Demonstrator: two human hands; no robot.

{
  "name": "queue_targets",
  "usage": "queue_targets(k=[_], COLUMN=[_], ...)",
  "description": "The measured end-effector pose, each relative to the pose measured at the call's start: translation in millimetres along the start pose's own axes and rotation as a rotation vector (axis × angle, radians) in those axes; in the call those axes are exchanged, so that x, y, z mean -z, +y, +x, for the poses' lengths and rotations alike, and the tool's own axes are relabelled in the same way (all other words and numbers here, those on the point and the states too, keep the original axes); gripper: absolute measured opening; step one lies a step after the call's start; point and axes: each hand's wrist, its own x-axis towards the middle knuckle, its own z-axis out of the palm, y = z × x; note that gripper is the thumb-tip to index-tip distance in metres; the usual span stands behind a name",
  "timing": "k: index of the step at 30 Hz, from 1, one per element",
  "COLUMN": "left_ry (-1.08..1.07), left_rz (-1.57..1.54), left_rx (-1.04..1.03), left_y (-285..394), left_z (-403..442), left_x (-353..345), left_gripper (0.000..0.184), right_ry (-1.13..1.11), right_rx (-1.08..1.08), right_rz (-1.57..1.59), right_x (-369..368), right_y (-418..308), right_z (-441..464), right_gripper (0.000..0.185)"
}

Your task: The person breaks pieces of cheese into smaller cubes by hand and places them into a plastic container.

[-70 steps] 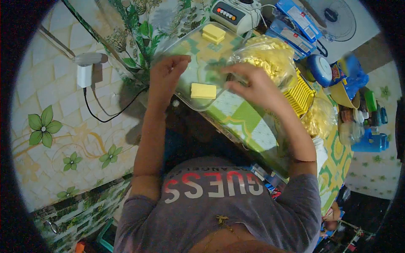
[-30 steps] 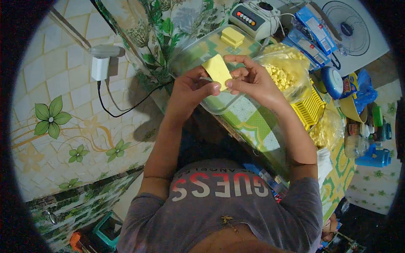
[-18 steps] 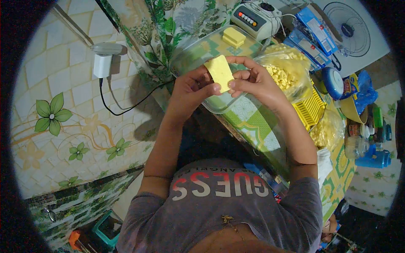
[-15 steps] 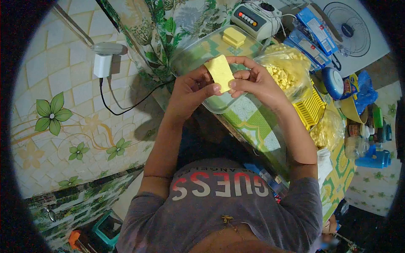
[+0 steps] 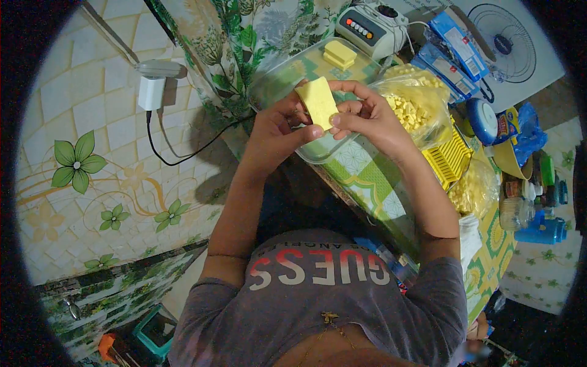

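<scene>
A pale yellow rectangular block is held up between my two hands, over a clear plastic container. My left hand is closed on its left side and lower corner, the thumb lying at the bottom edge. On the other side my right hand pinches the block, with its thumb near the lower right corner and fingers bent behind. Whether the block is soap, sponge or something else, I cannot tell. Farther back in the container, more yellow blocks sit stacked.
Right of the container stands a plastic bag of small yellow pieces, then a yellow slotted rack and another yellow-filled bag. A white device with coloured buttons is at the back. A black cable hangs at the left wall.
The block has tilted slightly in my hands and shows more of its side edge. Both hands have barely shifted and keep their hold.
</scene>
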Motion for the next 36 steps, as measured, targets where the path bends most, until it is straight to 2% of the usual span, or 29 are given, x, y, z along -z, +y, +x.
queue_targets(k=[11,14,17,20,23,36], left_ry=[-0.038,-0.039,0.066,0.151,0.127,0.069], left_rz=[-0.053,-0.068,-0.187,-0.062,-0.019,-0.035], left_rx=[-0.01,-0.009,0.066,-0.038,-0.055,-0.055], left_y=[2,-5,11,2,2,2], left_z=[-1,0,0,3,3,-3], left_x=[1,5,-8,-2,3,2], left_gripper=[0.022,0.03,0.045,0.059,0.061,0.055], right_ry=[-0.022,-0.019,0.003,0.029,0.044,0.011], right_rx=[-0.056,-0.054,-0.027,0.008,0.009,-0.046], right_rz=[0.089,0.094,0.072,0.0,-0.081,-0.037], right_x=[1,2,1,-2,-3,-1], right_y=[-2,1,2,4,5,4], right_z=[0,1,2,1,1,2], right_gripper=[0.052,0.051,0.05,0.05,0.051,0.05])
